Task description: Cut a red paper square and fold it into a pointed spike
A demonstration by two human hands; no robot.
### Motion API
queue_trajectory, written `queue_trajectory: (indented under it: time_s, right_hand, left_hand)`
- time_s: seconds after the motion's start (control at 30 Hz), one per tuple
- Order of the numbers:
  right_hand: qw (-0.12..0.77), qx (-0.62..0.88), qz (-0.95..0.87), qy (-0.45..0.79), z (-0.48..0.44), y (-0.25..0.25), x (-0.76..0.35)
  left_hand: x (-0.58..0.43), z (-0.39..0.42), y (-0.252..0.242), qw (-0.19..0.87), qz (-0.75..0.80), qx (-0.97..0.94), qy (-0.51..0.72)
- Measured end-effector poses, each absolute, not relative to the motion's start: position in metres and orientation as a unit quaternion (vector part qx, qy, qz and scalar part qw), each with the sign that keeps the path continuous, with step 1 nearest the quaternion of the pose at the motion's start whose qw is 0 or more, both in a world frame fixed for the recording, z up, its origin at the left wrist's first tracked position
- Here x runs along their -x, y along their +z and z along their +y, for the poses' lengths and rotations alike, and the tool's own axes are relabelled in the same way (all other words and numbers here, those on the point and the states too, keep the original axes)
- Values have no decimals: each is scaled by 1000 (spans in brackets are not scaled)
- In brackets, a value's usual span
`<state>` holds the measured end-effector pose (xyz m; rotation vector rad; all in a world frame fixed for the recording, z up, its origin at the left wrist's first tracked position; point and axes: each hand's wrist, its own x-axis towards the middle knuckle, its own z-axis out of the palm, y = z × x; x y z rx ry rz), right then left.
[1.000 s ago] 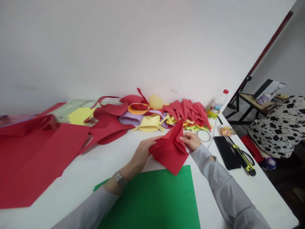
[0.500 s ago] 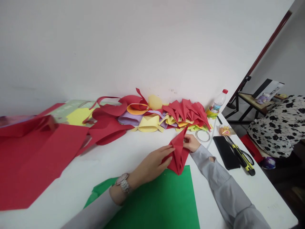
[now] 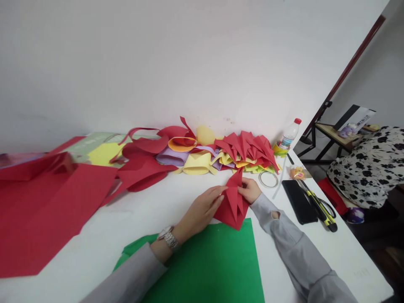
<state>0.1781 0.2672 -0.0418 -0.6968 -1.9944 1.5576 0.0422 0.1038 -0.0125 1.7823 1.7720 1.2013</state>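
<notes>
A folded red paper (image 3: 232, 206), pleated down its middle with a point at the top, stands between my hands. My left hand (image 3: 202, 209), with a watch at the wrist, pinches the paper's left edge near its centre. On the other side my right hand (image 3: 250, 190) grips the right edge, its fingertips partly hidden behind a fold. Below lies a large green paper sheet (image 3: 214, 265), which the red paper's lower tip overlaps.
Against the wall lie similar folded red papers (image 3: 249, 147) and cut paper shapes (image 3: 197, 162). Large red sheets (image 3: 41, 219) cover the left. At right are a tape roll (image 3: 268, 179), a bottle (image 3: 288, 136), a black phone (image 3: 299, 202) and a yellow cutter (image 3: 322, 212). A person's patterned clothing (image 3: 369, 168) shows beyond.
The red paper has shifted slightly left and its middle pleat now lies flatter and wider. My left fingers have drawn together at its edge; my right hand moved a little left.
</notes>
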Motion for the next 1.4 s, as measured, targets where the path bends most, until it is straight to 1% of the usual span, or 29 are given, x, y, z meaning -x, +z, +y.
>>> queue_trajectory:
  time_s: [0.27,0.6,0.87,1.07,1.33,1.4]
  right_hand:
    - [236,274,-738,569,268,-43,-179]
    - [180,193,-747,610,270,-34,-184]
    - [142,171,-765,605,276,-30,-193]
    - [132,131,-814,550,274,-36,-195]
    - [142,153,-838,504,266,-26,-202]
    - [143,179,-840,491,262,-26,-202]
  left_hand:
    - [-39,107,-19,180,649,-579,459]
    - [-39,103,-16,188,622,-613,449]
    - [-37,106,-30,158,640,-612,438]
    - [-34,110,-32,148,623,-651,407]
    - [-31,107,-29,120,590,-716,353]
    - [-32,109,-28,110,592,-718,349]
